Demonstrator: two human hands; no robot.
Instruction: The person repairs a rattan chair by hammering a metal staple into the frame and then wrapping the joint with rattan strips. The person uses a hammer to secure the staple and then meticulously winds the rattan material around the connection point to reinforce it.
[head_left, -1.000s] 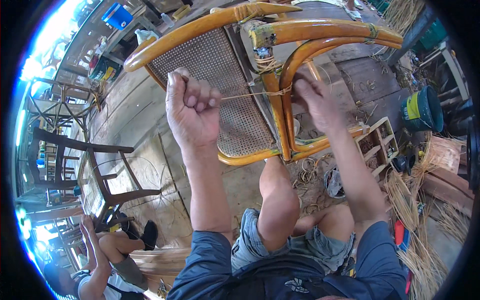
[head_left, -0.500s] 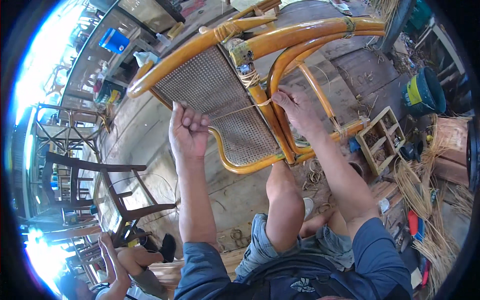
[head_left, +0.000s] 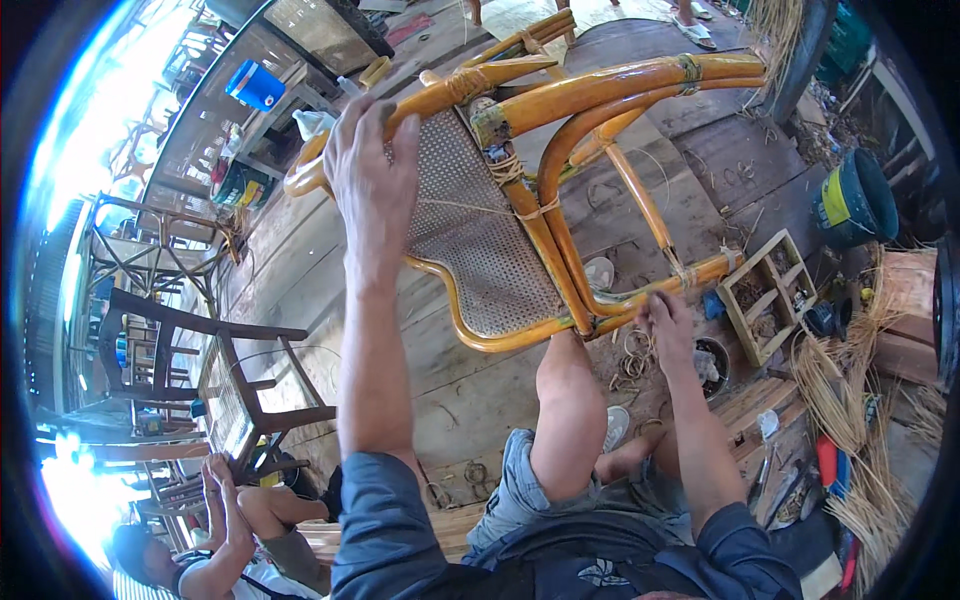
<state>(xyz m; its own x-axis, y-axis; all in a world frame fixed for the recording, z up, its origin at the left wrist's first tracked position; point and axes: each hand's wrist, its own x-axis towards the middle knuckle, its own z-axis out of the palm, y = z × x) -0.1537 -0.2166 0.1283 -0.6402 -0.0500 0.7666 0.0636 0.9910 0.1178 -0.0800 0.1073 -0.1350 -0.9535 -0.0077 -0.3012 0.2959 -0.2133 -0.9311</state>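
A glossy rattan chair frame [head_left: 600, 88] with a woven cane panel [head_left: 495, 270] lies tilted in front of me, its lower edge by my knee. My left hand [head_left: 372, 190] is raised in front of its upper left pole, fingers apart and thumb spread. A thin cane strand [head_left: 465, 207] runs from a binding [head_left: 538, 210] on the paired poles toward my left wrist, where its end is hidden. Near the lower rail [head_left: 650, 300], my right hand [head_left: 667, 330] has curled fingers pressed together; what they hold, if anything, cannot be seen.
At right stand a wooden divided box [head_left: 768, 298], a dark green bucket [head_left: 857, 195] and bundles of loose cane strips [head_left: 835, 390]. A dark wooden chair [head_left: 235, 375] is at left, near a seated person [head_left: 215, 545]. Cane offcuts [head_left: 632, 360] litter the floor beside my leg.
My right hand has left the binding and moved down to the lower rail. My left hand has risen and turned its back toward me, its fingers uncurling.
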